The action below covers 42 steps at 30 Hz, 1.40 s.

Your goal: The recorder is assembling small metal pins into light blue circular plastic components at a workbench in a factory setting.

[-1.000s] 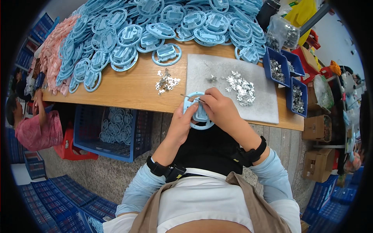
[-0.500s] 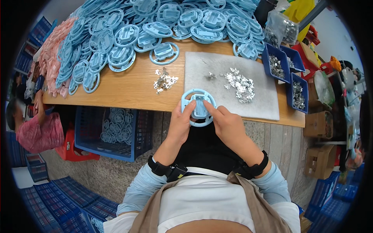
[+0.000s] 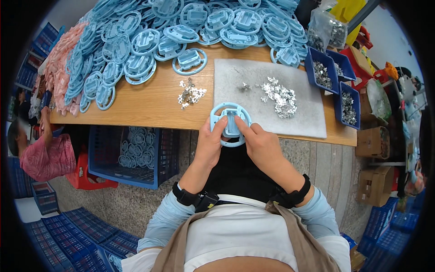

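Observation:
Both my hands hold one light-blue plastic ring-shaped part (image 3: 231, 109), like a toy steering wheel, just off the table's near edge. Its boxy centre with a recess faces up. My left hand (image 3: 210, 146) grips the left rim, its thumb on the centre. On the right, my right hand (image 3: 262, 144) presses its fingertip at the recess and closes around the rim. Whether a small metal piece sits in the recess I cannot tell. Beyond the part, small shiny metal pieces (image 3: 282, 100) lie heaped on a pale foam mat (image 3: 235, 75), and a smaller heap (image 3: 192, 94) rests on the wood.
A large pile of blue ring parts (image 3: 145, 41) covers the table's (image 3: 154, 104) back, with pink parts (image 3: 63, 68) at left. Blue bins (image 3: 348, 108) of metal pieces stand right. A blue crate (image 3: 156, 174) sits below; a person in pink (image 3: 49, 154) is at far left.
My right fingertip has shifted slightly on the part's centre. Both hands keep their hold, and the view has moved a little.

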Available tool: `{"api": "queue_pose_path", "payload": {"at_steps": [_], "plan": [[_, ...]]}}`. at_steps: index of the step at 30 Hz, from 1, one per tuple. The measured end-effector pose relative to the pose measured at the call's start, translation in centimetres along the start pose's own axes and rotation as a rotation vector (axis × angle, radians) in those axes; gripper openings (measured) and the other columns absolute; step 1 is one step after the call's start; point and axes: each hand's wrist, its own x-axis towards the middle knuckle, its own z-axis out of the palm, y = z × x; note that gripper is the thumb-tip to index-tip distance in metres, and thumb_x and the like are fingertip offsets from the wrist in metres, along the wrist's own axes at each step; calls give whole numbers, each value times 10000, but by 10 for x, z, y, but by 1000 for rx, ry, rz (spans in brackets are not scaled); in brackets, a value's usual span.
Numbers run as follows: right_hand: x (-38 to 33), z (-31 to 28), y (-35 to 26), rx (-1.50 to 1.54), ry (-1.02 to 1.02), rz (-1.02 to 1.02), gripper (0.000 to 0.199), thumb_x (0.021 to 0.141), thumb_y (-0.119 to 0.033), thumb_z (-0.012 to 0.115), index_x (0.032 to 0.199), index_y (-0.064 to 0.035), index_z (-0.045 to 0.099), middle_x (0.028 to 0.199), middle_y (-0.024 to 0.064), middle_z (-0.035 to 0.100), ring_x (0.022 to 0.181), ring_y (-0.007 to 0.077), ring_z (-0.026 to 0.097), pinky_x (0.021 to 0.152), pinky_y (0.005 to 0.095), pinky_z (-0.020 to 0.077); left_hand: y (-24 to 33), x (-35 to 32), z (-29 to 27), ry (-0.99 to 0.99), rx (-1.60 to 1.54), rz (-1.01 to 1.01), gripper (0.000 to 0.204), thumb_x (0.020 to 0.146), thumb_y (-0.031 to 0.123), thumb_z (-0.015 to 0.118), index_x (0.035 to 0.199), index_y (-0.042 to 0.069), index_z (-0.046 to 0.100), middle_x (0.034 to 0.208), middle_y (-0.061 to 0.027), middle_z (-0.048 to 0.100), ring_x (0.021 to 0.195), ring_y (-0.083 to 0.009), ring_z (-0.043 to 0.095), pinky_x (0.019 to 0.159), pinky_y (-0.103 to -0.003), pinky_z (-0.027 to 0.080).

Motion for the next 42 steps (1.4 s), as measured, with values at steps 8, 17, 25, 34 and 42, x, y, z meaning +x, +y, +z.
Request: {"api": "queue_pose_path", "payload": {"at_steps": [8,17,25,34,42], "plan": [[3,2,-21,-365,-151,-25,490,730,-75,556,1218,-103,509,694,79,532,505,230,569,463,312,456,-2,-3,0,16,48,25,294,887,177,547,1135,29,494,990,-48,581,868,-105,575,722,-264,492],[11,-11,26,395,134,190,330,797,-34,580,1125,-11,560,754,79,606,632,161,590,570,269,468,5,-11,5,-55,-57,24,329,872,254,576,1122,53,506,988,-42,583,887,-127,591,747,-281,504],[19,-15,25,948,-69,341,322,858,-46,524,1169,37,528,776,30,613,713,63,558,653,208,448,21,-7,4,-56,-7,-159,343,849,307,602,1048,31,563,928,-49,606,865,-126,599,743,-277,502],[17,-12,23,929,-172,336,271,830,-60,533,1082,20,592,759,71,640,709,92,591,652,242,467,24,-6,-4,-56,97,-87,266,836,209,615,1005,7,585,890,-63,627,793,-126,618,692,-251,507],[85,-2,85,146,56,239,173,726,-119,633,833,17,645,801,156,640,644,219,597,608,304,466,39,15,-2,53,230,187,216,841,162,597,963,-16,604,863,-54,623,738,-97,598,657,-230,488]]}}
